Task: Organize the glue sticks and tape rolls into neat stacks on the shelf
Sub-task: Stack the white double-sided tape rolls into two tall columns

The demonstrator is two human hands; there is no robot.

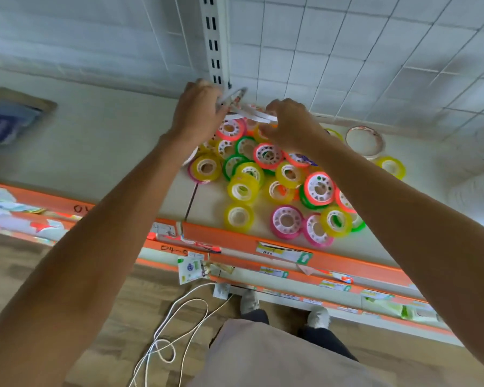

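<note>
Shelf (101,152) holds loose tape rolls (266,174); hands (200,104) grip thin rings (252,113).

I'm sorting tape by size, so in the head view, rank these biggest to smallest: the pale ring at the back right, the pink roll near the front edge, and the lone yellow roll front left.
1. Pale ring, largest despite lying farthest back.
2. Pink roll and lone yellow roll: they look alike, so no ranking.

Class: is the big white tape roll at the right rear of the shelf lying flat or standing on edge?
Flat: the big white tape roll shows its open ring upward on the shelf.
</note>
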